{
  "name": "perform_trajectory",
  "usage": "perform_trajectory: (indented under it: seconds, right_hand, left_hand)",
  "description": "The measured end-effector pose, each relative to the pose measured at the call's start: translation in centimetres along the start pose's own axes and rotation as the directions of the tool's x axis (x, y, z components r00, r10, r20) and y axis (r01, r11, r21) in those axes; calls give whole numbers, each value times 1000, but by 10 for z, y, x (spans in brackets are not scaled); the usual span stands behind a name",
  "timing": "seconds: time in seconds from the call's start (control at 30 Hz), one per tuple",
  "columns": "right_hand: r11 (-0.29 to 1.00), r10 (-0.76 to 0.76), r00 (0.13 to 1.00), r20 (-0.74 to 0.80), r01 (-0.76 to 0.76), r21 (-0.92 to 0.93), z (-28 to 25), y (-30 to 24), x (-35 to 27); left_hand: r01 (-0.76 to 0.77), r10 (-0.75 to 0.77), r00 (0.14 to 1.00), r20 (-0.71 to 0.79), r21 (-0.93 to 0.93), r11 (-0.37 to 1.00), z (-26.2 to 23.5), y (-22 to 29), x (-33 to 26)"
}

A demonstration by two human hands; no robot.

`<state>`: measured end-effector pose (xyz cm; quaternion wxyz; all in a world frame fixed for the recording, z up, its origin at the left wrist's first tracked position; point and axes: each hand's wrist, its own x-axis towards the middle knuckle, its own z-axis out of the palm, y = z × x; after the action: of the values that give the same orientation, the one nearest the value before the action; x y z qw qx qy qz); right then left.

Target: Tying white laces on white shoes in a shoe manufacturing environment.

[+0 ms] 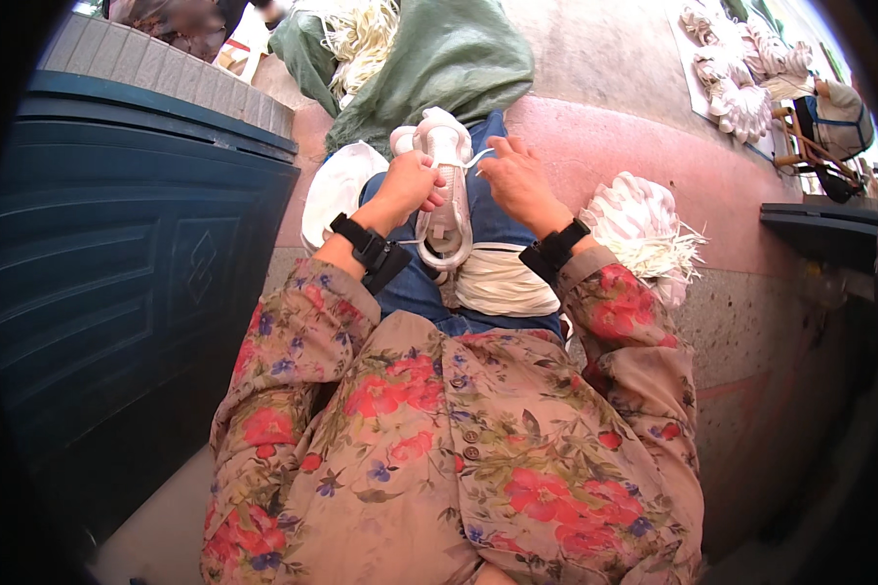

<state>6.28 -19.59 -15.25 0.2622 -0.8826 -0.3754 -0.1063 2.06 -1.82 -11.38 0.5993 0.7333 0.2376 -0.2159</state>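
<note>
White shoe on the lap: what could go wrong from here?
The left hand alone steadies the white shoe; it might slip off the knees. The thin lace pinched by the right hand could slip free. The loose white strips beside the leg might snag it.

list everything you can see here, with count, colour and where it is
white shoe: one, white, on the lap, held between both hands
white cord: one, white, running from the shoe top to the right hand
bundle of white strips: one, off-white, on the lap under the shoe
pile of white strips: one, white, on the floor at the person's right
green sack: one, green, on the floor ahead
blue door: one, dark blue, at the left
white pieces on a sheet: several, white, upper right
wrist bands: two, black, one on each wrist
left hand: gripping the shoe's side
right hand: pinching the cord
</note>
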Motion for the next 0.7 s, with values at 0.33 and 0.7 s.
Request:
perform_trajectory:
  seconds: [0.33, 0.7]
  right_hand:
    - [947, 186, 918, 350, -262, 184, 24, 6, 0]
    - [964, 264, 885, 384, -259, -66, 29, 6, 21]
  left_hand:
    - [94, -95, 994, 49, 16, 995, 22, 13, 24]
    - [-27, 30, 999, 18, -153, 988, 21, -12, 16]
